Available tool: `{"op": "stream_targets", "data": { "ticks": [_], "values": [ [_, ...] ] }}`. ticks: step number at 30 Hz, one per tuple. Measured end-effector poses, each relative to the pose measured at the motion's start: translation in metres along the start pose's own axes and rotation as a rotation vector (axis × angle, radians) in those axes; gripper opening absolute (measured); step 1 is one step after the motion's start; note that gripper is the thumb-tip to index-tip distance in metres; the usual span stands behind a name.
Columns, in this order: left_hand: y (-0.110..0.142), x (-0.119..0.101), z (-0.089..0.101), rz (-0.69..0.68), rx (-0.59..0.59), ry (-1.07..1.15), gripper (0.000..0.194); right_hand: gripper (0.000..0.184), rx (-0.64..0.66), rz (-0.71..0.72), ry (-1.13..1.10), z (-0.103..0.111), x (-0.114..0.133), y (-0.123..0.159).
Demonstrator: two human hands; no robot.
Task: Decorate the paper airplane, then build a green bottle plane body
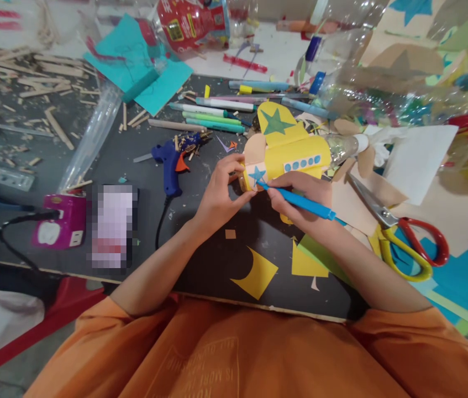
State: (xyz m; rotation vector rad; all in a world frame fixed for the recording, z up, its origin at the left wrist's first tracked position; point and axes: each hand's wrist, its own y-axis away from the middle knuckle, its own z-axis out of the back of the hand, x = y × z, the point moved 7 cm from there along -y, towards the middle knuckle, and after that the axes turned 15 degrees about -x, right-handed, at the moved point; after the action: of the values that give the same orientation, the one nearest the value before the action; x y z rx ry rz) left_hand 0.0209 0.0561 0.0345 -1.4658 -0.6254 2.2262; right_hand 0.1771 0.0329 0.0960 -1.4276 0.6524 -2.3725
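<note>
A plastic bottle wrapped in yellow paper (pixel 277 155) lies on its side, its white cap pointing right. It carries a blue star (pixel 257 175), a strip of blue dots (pixel 302 163) and a yellow fin (pixel 273 119) with a green star. My left hand (pixel 221 190) grips the bottle's left end, thumb below and fingers above. A blue marker (pixel 304 203) is pinched in my right hand (pixel 300 190), its tip at the blue star. The bottle's underside is hidden by my hands.
A blue glue gun (pixel 171 163) lies left of my hands; open scissors (pixel 395 226) lie at right among paper sheets. Several markers (pixel 217 113) are behind. A pink power adapter (pixel 62 221), a phone (pixel 113 226) and yellow scraps (pixel 256 273) are nearer the edge.
</note>
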Motion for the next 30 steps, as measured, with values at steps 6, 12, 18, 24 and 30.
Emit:
{"op": "stream_targets", "data": {
  "ticks": [6, 12, 18, 24, 30],
  "values": [
    [0.0, 0.0, 0.0, 0.01, 0.008, -0.002, 0.043, 0.007, -0.005, 0.026, 0.01, -0.001, 0.0, 0.0],
    [0.0, 0.0, 0.0, 0.006, 0.008, -0.012, 0.043, 0.007, -0.001, 0.019, 0.012, 0.0, 0.001, -0.001],
    [0.0, 0.001, 0.0, 0.01, 0.004, 0.005, 0.042, 0.008, 0.01, -0.024, 0.023, -0.002, -0.001, -0.001],
    [0.001, 0.002, -0.001, 0.015, 0.015, 0.001, 0.044, 0.007, -0.014, -0.079, 0.006, 0.005, -0.001, -0.003],
    [0.002, 0.003, -0.001, 0.022, 0.014, -0.005, 0.043, 0.009, -0.042, -0.021, -0.031, 0.012, -0.005, -0.012]
  ]
}}
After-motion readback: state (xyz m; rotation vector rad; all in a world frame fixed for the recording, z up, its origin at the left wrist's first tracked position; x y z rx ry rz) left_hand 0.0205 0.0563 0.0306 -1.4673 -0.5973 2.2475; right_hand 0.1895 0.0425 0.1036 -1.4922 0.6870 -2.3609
